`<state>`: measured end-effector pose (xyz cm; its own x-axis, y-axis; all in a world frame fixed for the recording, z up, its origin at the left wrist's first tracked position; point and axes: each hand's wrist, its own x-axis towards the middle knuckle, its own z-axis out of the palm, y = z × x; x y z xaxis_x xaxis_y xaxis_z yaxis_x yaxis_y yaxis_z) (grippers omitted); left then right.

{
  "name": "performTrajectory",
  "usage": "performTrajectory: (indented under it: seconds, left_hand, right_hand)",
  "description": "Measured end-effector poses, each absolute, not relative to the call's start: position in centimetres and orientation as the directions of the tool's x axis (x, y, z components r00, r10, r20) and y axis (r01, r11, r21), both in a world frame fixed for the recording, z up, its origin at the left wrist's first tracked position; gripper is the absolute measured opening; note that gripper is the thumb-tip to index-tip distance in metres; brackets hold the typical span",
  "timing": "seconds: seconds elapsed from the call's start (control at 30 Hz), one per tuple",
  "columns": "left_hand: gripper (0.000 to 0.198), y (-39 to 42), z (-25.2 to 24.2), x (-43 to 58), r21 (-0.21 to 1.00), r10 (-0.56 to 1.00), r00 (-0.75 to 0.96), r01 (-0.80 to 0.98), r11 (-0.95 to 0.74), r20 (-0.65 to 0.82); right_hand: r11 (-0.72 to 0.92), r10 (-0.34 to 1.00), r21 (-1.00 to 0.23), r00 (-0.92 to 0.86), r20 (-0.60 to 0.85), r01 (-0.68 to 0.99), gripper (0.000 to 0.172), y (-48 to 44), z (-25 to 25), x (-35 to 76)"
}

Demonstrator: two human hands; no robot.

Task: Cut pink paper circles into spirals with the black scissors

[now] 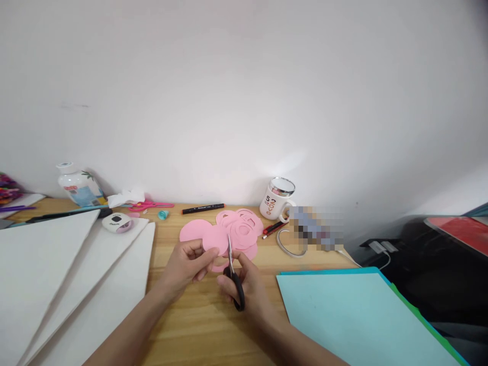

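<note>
My left hand (186,267) pinches a pink paper circle (215,241) just above the wooden table (190,325). My right hand (244,287) grips black-handled scissors (233,277), fingers through the loops. The blades point up and away, with their tips at the circle's right edge. Behind both hands lies a pile of pink paper circles and rings (238,229).
Large white sheets (64,284) cover the table's left side. Light blue and green paper sheets (354,315) lie at the right. Along the wall stand a white mug (275,199), a black marker (203,208), pink scissors (147,206), a plastic bottle (78,185) and a small white device (116,222).
</note>
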<state>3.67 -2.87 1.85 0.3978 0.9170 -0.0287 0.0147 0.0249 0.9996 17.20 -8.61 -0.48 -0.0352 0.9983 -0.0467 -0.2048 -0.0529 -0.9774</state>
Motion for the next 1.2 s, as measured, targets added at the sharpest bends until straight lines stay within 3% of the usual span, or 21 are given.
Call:
performTrajectory:
  seconds: [0.53,0.77,1.2]
  left_hand:
    - [0.036,-3.14,2.02,3.87,0.982,0.877,0.469,0.188,0.017,-0.105]
    - [0.033,-3.18,2.37,3.86,0.985,0.867,0.485,0.167,0.036,-0.114]
    - [0.038,-2.97,1.85,3.45,0.991,0.892,0.446,0.132,0.018,-0.076]
  right_hand:
    - [0.008,0.998,-0.951,-0.062,0.029,-0.309,0.046,-8.43,-1.11,17.04]
    - [-0.001,0.997,-0.939,-0.076,0.027,-0.345,0.049,-8.4,-0.77,17.2]
    - [-0.022,0.999,-0.982,-0.053,-0.012,-0.187,0.045,-8.6,-0.7,17.38]
